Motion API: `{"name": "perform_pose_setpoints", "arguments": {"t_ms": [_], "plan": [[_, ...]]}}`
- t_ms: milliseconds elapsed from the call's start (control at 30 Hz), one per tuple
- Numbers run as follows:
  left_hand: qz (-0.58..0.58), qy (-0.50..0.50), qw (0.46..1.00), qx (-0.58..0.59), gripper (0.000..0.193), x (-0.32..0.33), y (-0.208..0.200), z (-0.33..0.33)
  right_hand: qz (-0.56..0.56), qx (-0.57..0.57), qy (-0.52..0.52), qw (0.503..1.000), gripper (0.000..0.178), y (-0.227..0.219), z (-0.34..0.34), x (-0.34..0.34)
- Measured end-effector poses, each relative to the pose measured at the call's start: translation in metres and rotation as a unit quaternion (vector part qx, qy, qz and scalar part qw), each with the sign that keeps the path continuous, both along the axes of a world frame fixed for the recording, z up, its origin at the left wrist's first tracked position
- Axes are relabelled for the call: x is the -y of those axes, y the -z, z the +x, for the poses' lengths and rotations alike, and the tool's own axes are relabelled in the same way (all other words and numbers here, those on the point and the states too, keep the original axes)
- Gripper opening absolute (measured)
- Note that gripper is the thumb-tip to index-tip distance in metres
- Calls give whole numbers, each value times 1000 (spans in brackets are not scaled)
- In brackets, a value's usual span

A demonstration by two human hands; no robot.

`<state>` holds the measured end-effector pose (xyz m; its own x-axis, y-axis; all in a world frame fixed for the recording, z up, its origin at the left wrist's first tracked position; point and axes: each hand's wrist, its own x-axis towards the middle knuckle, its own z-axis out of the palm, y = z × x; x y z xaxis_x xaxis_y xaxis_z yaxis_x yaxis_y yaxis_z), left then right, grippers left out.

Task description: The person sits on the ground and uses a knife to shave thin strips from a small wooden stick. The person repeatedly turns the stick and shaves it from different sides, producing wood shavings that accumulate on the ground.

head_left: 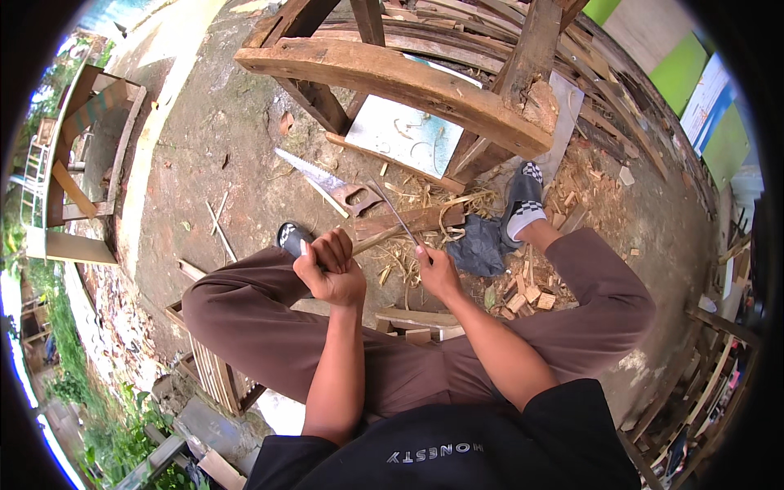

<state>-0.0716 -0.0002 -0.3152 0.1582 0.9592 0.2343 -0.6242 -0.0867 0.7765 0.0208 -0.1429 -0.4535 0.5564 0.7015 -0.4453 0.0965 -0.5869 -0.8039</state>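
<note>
Between my knees, my left hand (331, 269) is closed in a fist around one end of a short, pale wooden stick (377, 238), which points away to the right. My right hand (439, 273) grips a knife (398, 214) with a thin, dark blade slanting up and to the left, close by the stick's far end. The knife's handle is mostly hidden in my fingers. Beyond my hands a handsaw (322, 181) with a wooden handle lies flat on the ground. A brown board (420, 219) lies just under the stick and blade, with pale shavings (396, 269) around it.
A heavy wooden frame (400, 77) stands ahead, a white-blue panel (408, 135) beneath it. A dark plastic bag (480, 247) lies by my right shoe (523, 200). Wood offcuts (531, 294) are scattered to the right. Crossed thin sticks (218, 222) lie on the left.
</note>
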Motion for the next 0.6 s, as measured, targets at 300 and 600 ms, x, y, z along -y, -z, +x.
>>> {"name": "perform_pose_setpoints", "arguments": {"t_ms": [300, 600], "plan": [[3, 25, 999, -41, 58, 1, -2, 1, -53, -5, -13, 999, 39, -15, 5, -2], [27, 7, 1000, 5, 54, 3, -1, 8, -157, -9, 1, 988, 39, 11, 17, 8]]}}
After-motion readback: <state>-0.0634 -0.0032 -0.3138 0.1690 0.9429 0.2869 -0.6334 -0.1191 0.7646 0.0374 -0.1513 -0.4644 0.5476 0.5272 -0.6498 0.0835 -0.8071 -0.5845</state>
